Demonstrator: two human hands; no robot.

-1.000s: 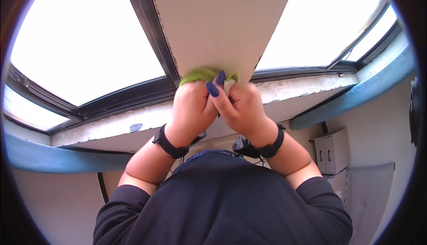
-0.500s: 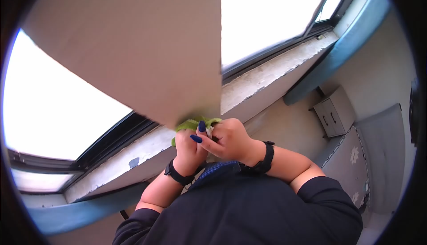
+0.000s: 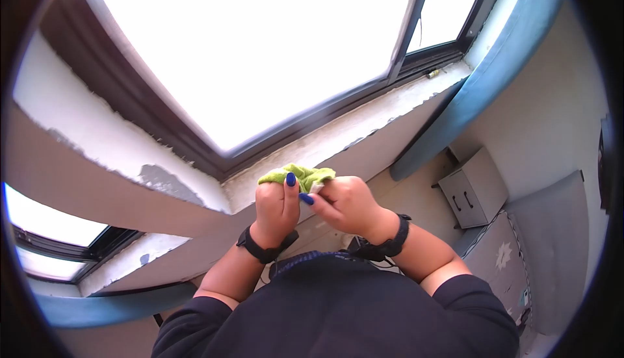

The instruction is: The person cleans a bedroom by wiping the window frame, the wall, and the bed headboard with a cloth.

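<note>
A crumpled lime-green cloth point(image 3: 298, 174) is bunched between my two hands in the middle of the head view, with a small white patch, perhaps a label, near the right fingers. My left hand point(image 3: 275, 203) is closed on its left part, thumb up. Around the right part, my right hand point(image 3: 348, 201) is closed, its thumb pointing at the left one. Both thumbs have dark blue nails. Just beyond the cloth lies the white windowsill point(image 3: 260, 176) with chipped paint. Whether the cloth touches the sill I cannot tell.
Beyond the sill is a dark-framed window point(image 3: 312, 108) with bright glass. A wall pillar point(image 3: 97, 163) juts out on the left, a second window point(image 3: 55, 218) past it. Blue curtains point(image 3: 484, 78) hang at the sides. A grey bedside cabinet point(image 3: 473, 189) and a bed point(image 3: 504, 260) stand right.
My view has shifted right, from facing the pillar to facing the right-hand window. Both hands have come along with the cloth still held, and the thumbs have moved slightly apart.
</note>
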